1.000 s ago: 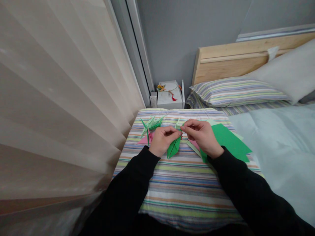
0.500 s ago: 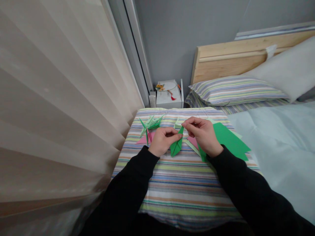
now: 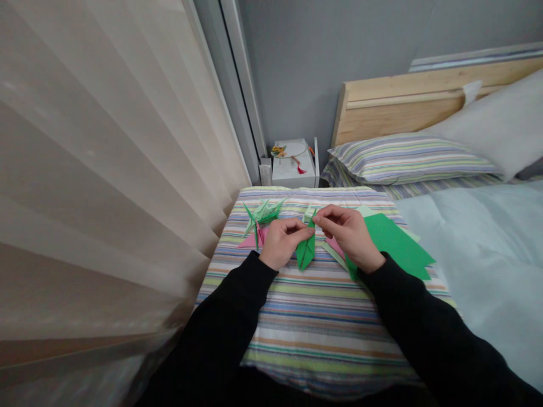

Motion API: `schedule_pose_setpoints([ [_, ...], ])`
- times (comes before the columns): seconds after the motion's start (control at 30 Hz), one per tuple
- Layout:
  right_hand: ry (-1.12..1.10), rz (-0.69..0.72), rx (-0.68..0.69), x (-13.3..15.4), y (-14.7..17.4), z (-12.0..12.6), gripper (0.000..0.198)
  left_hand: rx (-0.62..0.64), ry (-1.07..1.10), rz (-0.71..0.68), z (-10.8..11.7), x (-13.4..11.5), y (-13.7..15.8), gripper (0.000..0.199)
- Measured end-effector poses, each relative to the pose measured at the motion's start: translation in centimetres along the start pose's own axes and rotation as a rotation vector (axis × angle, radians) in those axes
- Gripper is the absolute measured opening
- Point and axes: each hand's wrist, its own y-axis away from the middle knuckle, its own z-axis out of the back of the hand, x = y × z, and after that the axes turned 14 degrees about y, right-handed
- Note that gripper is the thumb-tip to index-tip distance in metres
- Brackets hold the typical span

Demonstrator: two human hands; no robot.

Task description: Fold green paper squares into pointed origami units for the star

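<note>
A folded green origami paper point(image 3: 306, 254), long and pointed, is held just above the striped cloth point(image 3: 322, 322). My left hand point(image 3: 281, 242) pinches its left side between thumb and fingers. At the narrow far tip, the thumb and forefinger of my right hand point(image 3: 345, 233) are closed on the paper. Left of my left hand lie folded green paper cranes point(image 3: 263, 212) and a pink folded piece point(image 3: 249, 239), partly hidden. Under and beside my right wrist are flat green paper sheets point(image 3: 394, 243), with pale green and pink paper edges showing.
Beyond the cloth stands a small white stand point(image 3: 292, 169) with a hoop and a red tassel. A pleated curtain point(image 3: 127, 169) hangs close on the left. To the right is a bed with a pale blue cover point(image 3: 479, 243) and a striped pillow point(image 3: 419, 158).
The view has shifted slightly, so everything sits a little to the right. Both hands keep hold of the green paper; its tip and lower end look slightly turned.
</note>
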Motion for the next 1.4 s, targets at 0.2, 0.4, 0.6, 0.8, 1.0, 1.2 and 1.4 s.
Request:
schedule_pose_setpoints([
  [0.2,0.1,0.059,0.037,0.0,0.2,-0.1,0.019,-0.176,0.223,-0.047,0.1,0.5,-0.3,0.023],
  [0.4,0.243,0.162,0.079,0.9,0.6,0.0,0.018,-0.178,0.37,0.024,-0.2,0.7,-0.4,0.025],
  [0.6,0.315,0.153,0.146,1.3,0.7,0.1,0.019,-0.227,0.357,-0.054,0.3,0.6,-0.7,0.027],
  [0.8,0.277,0.103,0.084,1.3,0.8,0.0,0.021,-0.378,0.557,-0.041,0.6,0.1,-1.1,0.033],
  [1.0,0.221,0.14,-0.019,1.1,0.8,0.1,0.02,-0.324,0.535,-0.023,0.4,0.1,-0.9,0.038],
  [1.2,-0.006,-0.001,0.112,1.3,0.5,0.8,0.045,-0.166,0.49,-0.037,0.5,0.0,-0.5,0.035],
  [1.4,-0.208,-0.275,0.287,1.8,0.5,1.4,0.037,-0.117,0.476,-0.056,0.5,-0.4,-0.4,0.021],
])
